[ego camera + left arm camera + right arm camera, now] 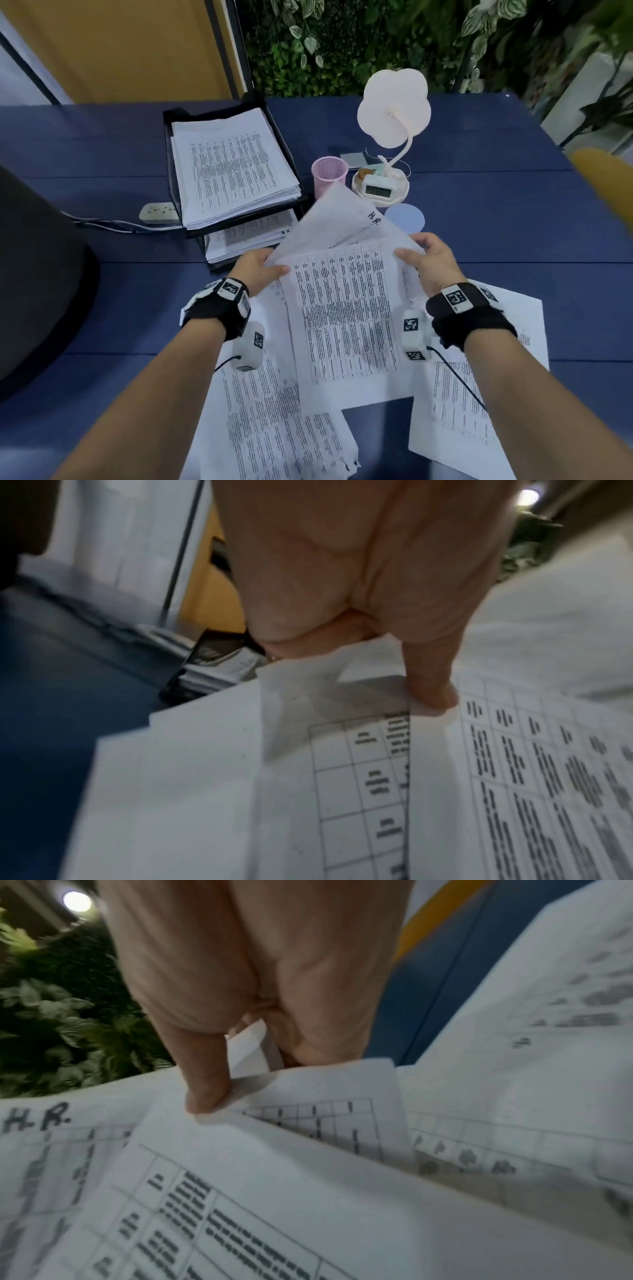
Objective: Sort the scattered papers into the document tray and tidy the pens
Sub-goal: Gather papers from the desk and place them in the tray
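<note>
Holding a fanned bundle of sheets [342, 301] between both hands, I pinch its upper corners: my left hand [255, 270] clamps the left corner, thumb on top, and my right hand [430, 262] clamps the right one the same way. One sheet in the bundle reads "H.R." near the top edge.

By my judgement I am partway through. The tray [171, 137], ahead and to the left of my left hand, already carries a thick stack on top and a thinner one in the lower tier. More papers [267, 421] lie loose on the table [102, 308] under and behind my wrists, and another sheet [479, 404] lies below my right forearm. The pink cup [329, 173] ahead of the bundle looks empty, and I see no pens in any view, so that part is not yet done.

For room: the tray's near edge is just beyond my left fingers, and the bundle's far corner nearly reaches the cup and the lamp [390, 137]. I judge a swing leftward safer than pushing straight ahead.
</note>
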Demonstrator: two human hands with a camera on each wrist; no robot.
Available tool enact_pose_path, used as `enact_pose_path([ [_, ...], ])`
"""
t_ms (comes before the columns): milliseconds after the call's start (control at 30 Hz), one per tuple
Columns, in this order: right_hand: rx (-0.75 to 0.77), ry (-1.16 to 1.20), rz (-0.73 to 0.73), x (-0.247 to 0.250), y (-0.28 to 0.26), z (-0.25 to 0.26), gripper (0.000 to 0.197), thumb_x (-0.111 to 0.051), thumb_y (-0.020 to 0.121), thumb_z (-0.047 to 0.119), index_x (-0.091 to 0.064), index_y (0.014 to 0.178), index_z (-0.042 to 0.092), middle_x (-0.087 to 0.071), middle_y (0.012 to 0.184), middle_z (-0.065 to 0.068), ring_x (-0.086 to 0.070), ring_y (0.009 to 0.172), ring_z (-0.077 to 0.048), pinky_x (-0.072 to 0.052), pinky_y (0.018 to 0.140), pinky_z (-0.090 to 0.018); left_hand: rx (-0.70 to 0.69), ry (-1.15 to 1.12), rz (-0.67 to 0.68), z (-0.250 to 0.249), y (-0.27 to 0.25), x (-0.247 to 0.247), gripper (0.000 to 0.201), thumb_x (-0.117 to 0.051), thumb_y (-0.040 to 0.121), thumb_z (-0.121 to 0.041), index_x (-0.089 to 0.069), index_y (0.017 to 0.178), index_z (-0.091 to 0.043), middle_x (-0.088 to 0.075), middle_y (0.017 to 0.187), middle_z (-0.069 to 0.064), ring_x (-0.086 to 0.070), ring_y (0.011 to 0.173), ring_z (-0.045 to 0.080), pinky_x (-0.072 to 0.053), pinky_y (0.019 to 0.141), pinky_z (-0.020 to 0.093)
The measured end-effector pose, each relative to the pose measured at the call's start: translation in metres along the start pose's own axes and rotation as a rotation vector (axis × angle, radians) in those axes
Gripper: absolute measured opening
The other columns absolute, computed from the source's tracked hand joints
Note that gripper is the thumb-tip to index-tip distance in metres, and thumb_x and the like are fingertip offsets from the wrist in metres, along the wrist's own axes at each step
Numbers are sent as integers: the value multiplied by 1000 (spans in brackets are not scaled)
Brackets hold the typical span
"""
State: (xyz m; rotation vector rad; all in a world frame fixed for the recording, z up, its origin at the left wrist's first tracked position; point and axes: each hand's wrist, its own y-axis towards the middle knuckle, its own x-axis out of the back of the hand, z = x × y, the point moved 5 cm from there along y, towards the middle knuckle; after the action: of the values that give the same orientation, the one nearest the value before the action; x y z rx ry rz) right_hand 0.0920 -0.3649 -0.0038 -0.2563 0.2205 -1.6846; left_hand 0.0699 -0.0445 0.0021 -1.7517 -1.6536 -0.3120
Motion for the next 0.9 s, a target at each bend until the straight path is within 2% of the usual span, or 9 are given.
enact_pose_path([
  [33, -37, 2, -20, 1, 0, -7, 30, -76, 77, 10, -57, 99, 16, -63, 107, -6, -61, 91, -25, -54, 80, -42, -9, -44, 5, 5, -3, 0, 24, -67, 87, -22, -65, 110, -15, -69, 97, 2, -62, 76, 9, -47, 63, 17],
  [133, -237, -26, 78, -3, -8, -35, 44, -75, 80, 14, -50, 116, 17, -65, 103, -7, -63, 78, -23, -55, 68, -38, 50, -295, -4, 26, -9, -2, 12, -67, 87, -19, -67, 97, -24, -70, 96, -3, -67, 90, 17, -53, 88, 37],
  [233, -335, -141, 176, -14, -17, -56, 23, -69, 83, 9, -57, 102, 13, -65, 89, -9, -59, 70, -23, -48, 66, -31, 103, -456, 9, 45, -14, -8, 24, -73, 80, -32, -68, 102, -26, -71, 105, -3, -66, 100, 19, -48, 98, 45],
  [300, -300, -193, 139, -17, -18, -63, 10, -68, 84, 8, -59, 86, 13, -61, 85, -12, -55, 73, -23, -46, 68, -34, 146, -487, 1, 60, -13, -15, 39, -73, 72, -47, -68, 105, -26, -70, 110, -1, -65, 104, 22, -47, 98, 50],
  [400, -226, -201, 18, -15, -17, -62, 6, -63, 88, 6, -60, 84, 11, -63, 89, -10, -56, 84, -23, -47, 76, -34, 201, -499, -65, 76, -16, -25, 19, -66, 88, -26, -65, 105, -19, -68, 112, 10, -64, 104, 30, -48, 96, 52],
  [567, -274, -271, -82, -15, -17, -79, 9, -52, 93, 6, -59, 88, 8, -66, 103, -23, -54, 80, -22, -44, 69, -30, 250, -139, 61, 85, -19, -46, 31, -51, 97, -20, -55, 125, -5, -60, 124, 11, -58, 111, 27, -44, 93, 30],
  [700, -346, -302, -79, -22, -16, -81, 15, -46, 96, 12, -57, 107, 10, -60, 114, -10, -54, 95, -24, -42, 86, -31, 262, -33, 117, 75, -22, -55, 53, -47, 97, -37, -40, 140, -7, -48, 141, 9, -47, 127, 26, -38, 104, 31],
  [833, -369, -294, -77, -32, -11, -77, 15, -46, 96, 16, -56, 105, 9, -59, 113, -8, -57, 105, -28, -44, 100, -39, 170, -44, 80, 55, -28, -62, 42, -54, 96, -26, -46, 134, -9, -55, 128, 1, -53, 118, 23, -40, 91, 22],
  [900, -360, -301, -81, -34, -11, -78, 16, -51, 92, 15, -59, 99, 4, -63, 108, -18, -59, 90, -27, -49, 89, -37, 113, -111, 33, 49, -33, -58, 37, -53, 96, -18, -49, 132, -10, -56, 122, -5, -54, 118, 21, -39, 90, 21],
])
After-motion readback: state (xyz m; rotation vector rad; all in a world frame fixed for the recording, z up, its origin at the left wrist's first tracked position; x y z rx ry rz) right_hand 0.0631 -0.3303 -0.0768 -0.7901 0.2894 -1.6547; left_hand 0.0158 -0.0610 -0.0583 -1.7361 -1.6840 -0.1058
